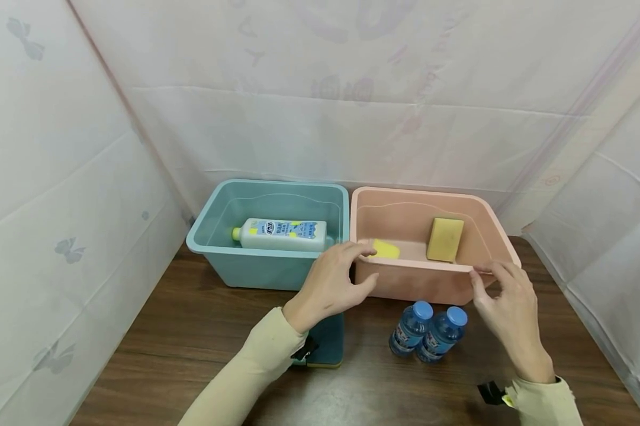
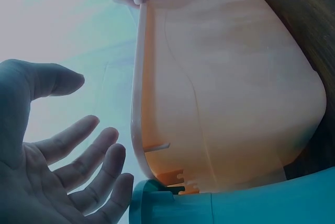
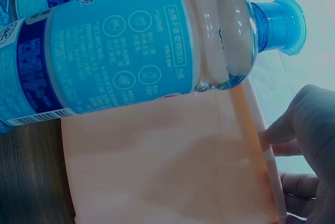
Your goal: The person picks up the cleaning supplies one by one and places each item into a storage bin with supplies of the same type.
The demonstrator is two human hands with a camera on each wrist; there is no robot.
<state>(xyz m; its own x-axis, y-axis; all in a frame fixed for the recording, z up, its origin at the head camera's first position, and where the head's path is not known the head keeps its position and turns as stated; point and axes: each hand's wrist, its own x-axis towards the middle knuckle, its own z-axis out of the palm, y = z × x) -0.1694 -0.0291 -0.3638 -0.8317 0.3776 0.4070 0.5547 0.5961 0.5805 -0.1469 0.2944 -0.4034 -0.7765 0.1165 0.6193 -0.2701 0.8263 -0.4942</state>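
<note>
A pink plastic bin (image 1: 415, 285) holds a yellow sponge (image 1: 444, 239) and a small yellow piece (image 1: 386, 249), partly hidden by its front wall. My right hand (image 1: 508, 302) pinches the bin's front rim near its right corner, thumb outside and fingers over the inner side, as the right wrist view also shows. Near the left front corner hovers my left hand (image 1: 333, 284), its fingers loosely spread. In the left wrist view the left hand (image 2: 63, 166) is apart from the pink bin (image 2: 235, 77), with nothing in its grasp.
A teal bin (image 1: 266, 269) stands left of the pink one, with a white detergent bottle (image 1: 285, 234) lying in it. Two blue-capped water bottles (image 1: 408, 331) (image 1: 440, 337) stand before the pink bin. Under my left wrist lies a dark teal flat item (image 1: 328, 340). White sheeting (image 1: 277, 136) surrounds the table.
</note>
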